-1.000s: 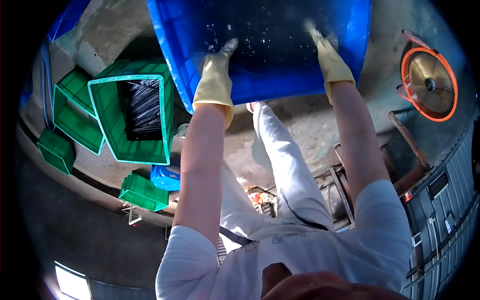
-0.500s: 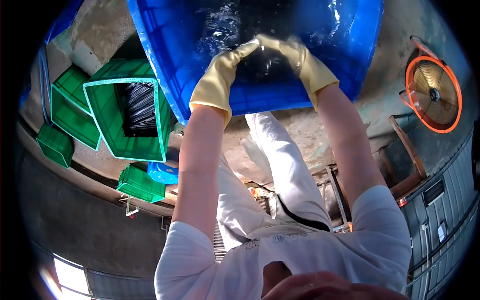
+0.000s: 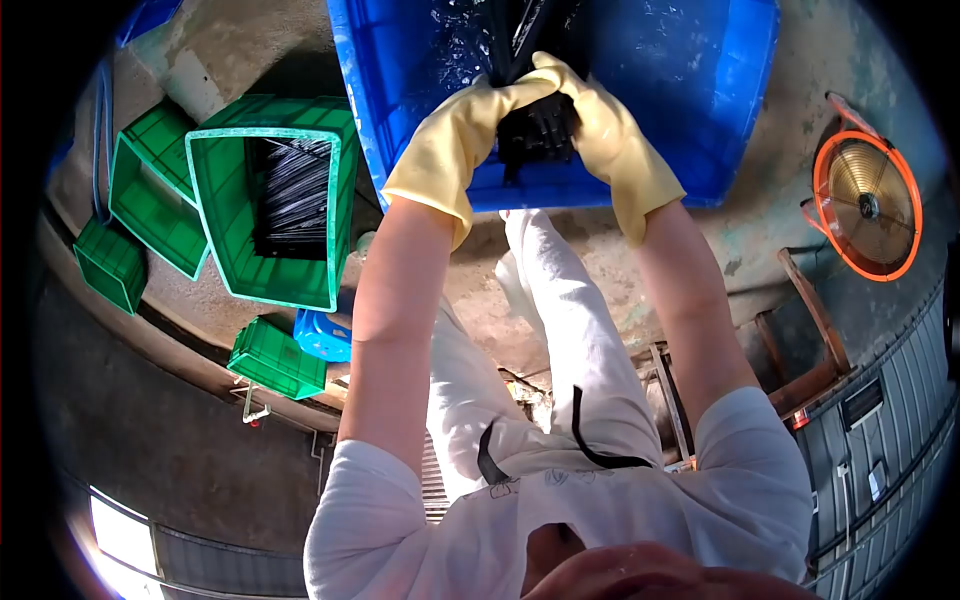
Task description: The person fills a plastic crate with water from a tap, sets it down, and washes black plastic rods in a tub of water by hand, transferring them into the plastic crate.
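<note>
Both my hands wear pale yellow rubber gloves and meet over the big blue tub (image 3: pixel 680 160). My left hand (image 3: pixel 490 110) and my right hand (image 3: pixel 585 105) are wrapped together round a bundle of wet black strips (image 3: pixel 540 130), the fingertips touching at its near side. The bundle's ends stick out below the gloves, and more of its length runs away toward the top of the view. Dark water with bright ripples shows in the tub to the left of the bundle.
A green crate (image 3: pixel 345 200) at the left holds many thin black strips (image 3: pixel 295 200). Smaller green crates (image 3: pixel 150 215) (image 3: pixel 280 360) and a blue stool (image 3: pixel 322 335) lie near it. An orange-rimmed fan (image 3: pixel 868 205) stands at the right, above a rusty metal frame (image 3: pixel 815 300).
My hands were apart in the water, then came together. The black bundle now shows above the water between them. The view has shifted slightly.
</note>
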Demonstrator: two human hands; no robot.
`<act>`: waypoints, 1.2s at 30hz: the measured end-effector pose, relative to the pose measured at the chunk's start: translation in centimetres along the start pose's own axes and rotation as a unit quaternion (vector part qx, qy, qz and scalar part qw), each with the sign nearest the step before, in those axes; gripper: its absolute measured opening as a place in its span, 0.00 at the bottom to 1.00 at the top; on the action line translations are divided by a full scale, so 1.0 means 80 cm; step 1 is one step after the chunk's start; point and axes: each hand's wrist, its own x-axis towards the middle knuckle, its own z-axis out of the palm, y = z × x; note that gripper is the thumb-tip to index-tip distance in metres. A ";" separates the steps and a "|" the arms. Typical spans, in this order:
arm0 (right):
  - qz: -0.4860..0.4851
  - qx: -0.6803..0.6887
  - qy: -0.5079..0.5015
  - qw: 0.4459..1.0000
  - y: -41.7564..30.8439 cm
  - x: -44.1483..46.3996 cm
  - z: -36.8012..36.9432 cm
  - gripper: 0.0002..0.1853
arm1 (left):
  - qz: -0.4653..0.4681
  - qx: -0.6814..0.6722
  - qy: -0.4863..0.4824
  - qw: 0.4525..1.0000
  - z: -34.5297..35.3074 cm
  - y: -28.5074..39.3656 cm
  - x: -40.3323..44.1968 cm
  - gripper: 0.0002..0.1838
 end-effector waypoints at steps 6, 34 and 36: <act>0.004 -0.076 0.014 0.997 -0.040 -0.010 -0.013 0.21 | -0.188 -0.036 -0.133 0.972 -0.038 0.087 0.017 0.32; 0.222 0.416 0.090 0.877 -0.116 -0.176 0.155 0.15 | -0.362 -0.051 -0.087 0.927 -0.020 0.173 -0.196 0.44; 0.233 0.435 0.092 0.865 -0.121 -0.178 0.159 0.15 | -0.320 -0.033 -0.052 0.945 0.004 0.142 -0.215 0.38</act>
